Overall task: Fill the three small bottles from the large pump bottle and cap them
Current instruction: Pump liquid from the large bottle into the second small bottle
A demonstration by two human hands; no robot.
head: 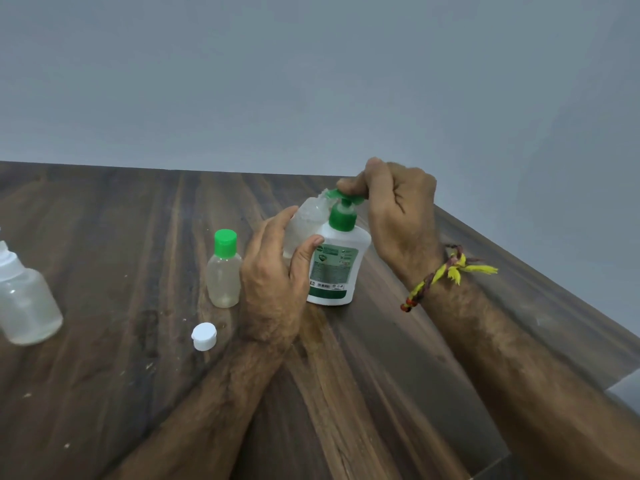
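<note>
Small bottles are the job: nearest lies a loose white flip cap [204, 336] on the dark wood surface [104, 393], then a clear bottle with a dropper tip [24, 303] at the near left edge and a capped green-topped clear plastic bottle [224, 270] upright beside the left hand [273, 282]. That hand's grip is closed round an uncapped clear small bottle [306, 225], its long axis tilted, mouth up-right under the spout of the white pump bottle with green pump [337, 261], while the right hand [398, 216] pinches the pump head. A hard press could push the spout off the narrow mouth and spill liquid, or tip the pump bottle, I judge.
</note>
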